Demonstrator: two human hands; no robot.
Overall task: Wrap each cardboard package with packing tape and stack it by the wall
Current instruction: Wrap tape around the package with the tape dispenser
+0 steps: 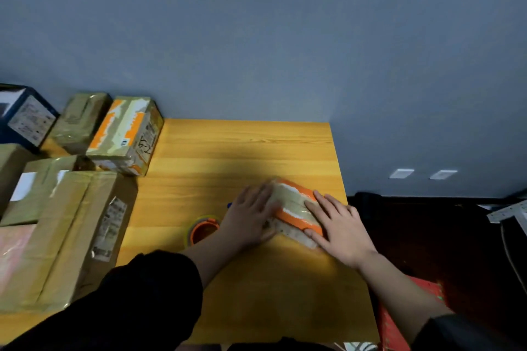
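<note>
While both palms lie flat on it, the small orange-and-tan package sits on the yellow wooden table, near the right edge; left hand presses its left side, fingers straight, nothing clasped; right hand presses the top right, fingers spread, nothing clasped either; tape roll with orange core just left of the left wrist; taped packages stacked well left of the hands, one orange-striped box by the blue wall; big carton nearer.
</note>
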